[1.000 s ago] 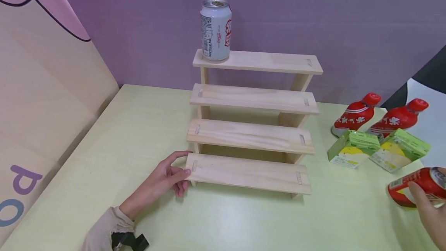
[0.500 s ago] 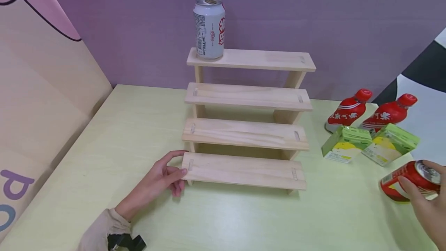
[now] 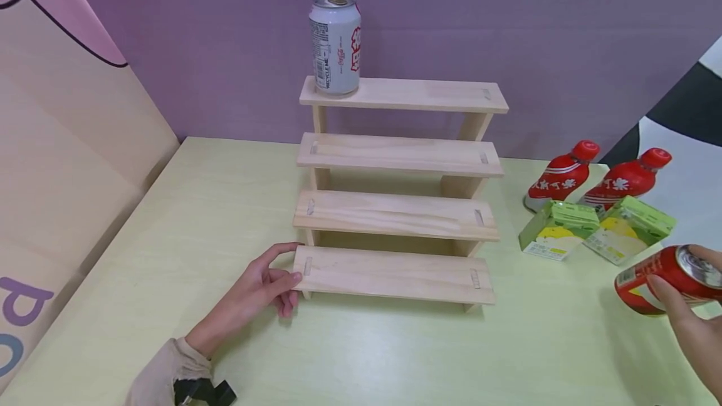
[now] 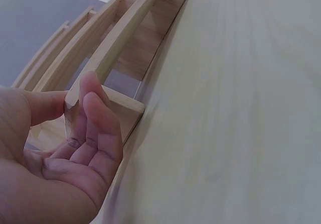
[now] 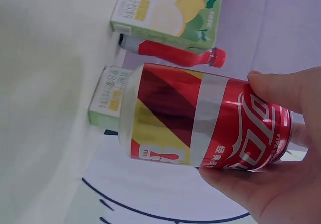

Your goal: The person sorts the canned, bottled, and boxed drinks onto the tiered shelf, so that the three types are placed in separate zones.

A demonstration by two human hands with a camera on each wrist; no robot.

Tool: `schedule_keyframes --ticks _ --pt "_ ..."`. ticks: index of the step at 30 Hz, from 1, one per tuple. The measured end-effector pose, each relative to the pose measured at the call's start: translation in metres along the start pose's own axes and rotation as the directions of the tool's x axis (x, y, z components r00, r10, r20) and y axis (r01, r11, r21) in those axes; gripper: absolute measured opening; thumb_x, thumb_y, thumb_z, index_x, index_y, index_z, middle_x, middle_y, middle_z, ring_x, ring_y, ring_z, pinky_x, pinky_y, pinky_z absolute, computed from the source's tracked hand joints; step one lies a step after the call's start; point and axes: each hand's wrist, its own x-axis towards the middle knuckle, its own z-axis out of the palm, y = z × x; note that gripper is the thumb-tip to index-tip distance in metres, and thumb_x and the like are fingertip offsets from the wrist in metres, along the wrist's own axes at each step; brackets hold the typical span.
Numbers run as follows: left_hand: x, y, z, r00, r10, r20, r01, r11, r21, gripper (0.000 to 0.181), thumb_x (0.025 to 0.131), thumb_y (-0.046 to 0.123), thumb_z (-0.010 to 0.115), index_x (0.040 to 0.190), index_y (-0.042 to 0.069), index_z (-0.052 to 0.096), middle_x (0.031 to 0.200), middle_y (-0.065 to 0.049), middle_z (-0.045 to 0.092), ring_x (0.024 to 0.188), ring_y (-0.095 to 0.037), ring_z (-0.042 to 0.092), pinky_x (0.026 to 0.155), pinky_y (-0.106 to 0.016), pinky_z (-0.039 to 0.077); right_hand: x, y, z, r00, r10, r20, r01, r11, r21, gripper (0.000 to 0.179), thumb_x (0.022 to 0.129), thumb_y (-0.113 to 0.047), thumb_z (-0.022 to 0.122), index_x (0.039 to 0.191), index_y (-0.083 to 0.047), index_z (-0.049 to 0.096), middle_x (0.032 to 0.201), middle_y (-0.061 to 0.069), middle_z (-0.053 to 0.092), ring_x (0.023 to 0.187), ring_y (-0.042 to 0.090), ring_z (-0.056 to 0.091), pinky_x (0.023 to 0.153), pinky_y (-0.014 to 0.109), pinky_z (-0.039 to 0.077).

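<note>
A staged tabletop (image 3: 395, 356) set, it seems — purple backdrop (image 3: 225, 49) behind; printed panel (image 3: 73, 118) alongside.

The right hand (image 5: 293, 176), at three o'clock, grips a red can (image 5: 170, 111); a carton (image 5: 173, 13) and red bottle (image 5: 173, 54) show at twelve, a second carton (image 5: 108, 101) at nine.

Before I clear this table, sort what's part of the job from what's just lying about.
Part of the job:
red can, in the right hand
rack, held by the left hand
white can, likely, standing on the rack

Seemingly not in use:
two bottles
two cartons
</note>
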Motion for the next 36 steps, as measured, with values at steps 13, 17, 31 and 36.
schedule_keyframes --ticks 13,17,31,36 --pt "0.002 0.0 -0.001 1.0 0.009 0.006 -0.009 1.0 0.015 0.057 0.103 0.016 0.057 0.151 0.007 0.027 0.073 -0.009 0.066 0.059 -0.015 0.061 0.057 -0.03 0.056 -0.001 -0.015 -0.011 1.0 -0.016 -0.005 0.016 1.0 -0.002 0.063 0.094 -0.002 0.066 0.151 -0.018 0.043 0.156 0.006 0.039 0.144 0.02 0.034 0.103 0.006 0.017" --pt "0.001 0.0 -0.001 1.0 0.001 0.0 -0.001 1.0 0.015 0.058 0.103 0.017 0.058 0.151 0.008 0.028 0.073 -0.009 0.066 0.06 -0.016 0.062 0.057 -0.031 0.057 -0.002 -0.016 -0.008 0.998 -0.056 -0.018 0.057 0.998 0.038 0.064 0.091 0.0 0.069 0.149 -0.016 0.046 0.152 0.01 0.043 0.14 0.022 0.037 0.105 0.006 0.02" --pt "0.002 -0.001 0.0 1.0 -0.004 0.005 0.004 1.0 0.005 0.058 0.103 0.018 0.058 0.15 0.006 0.027 0.073 -0.009 0.066 0.06 -0.015 0.061 0.057 -0.03 0.056 -0.002 -0.044 -0.018 0.992 -0.115 0.051 0.111 0.992 0.065 0.068 0.091 0.006 0.066 0.15 -0.016 0.043 0.156 0.006 0.038 0.143 0.008 0.031 0.099 0.001 0.02" --pt "0.0 -0.001 -0.001 1.0 -0.004 0.007 0.004 1.0 0.004 0.058 0.103 0.018 0.058 0.151 0.006 0.027 0.074 -0.009 0.066 0.061 -0.015 0.061 0.058 -0.03 0.056 -0.001 -0.056 -0.022 0.988 -0.142 0.063 0.135 0.986 0.096 0.066 0.091 0.005 0.066 0.15 -0.016 0.044 0.156 -0.002 0.038 0.142 0.003 0.031 0.091 -0.004 0.022"
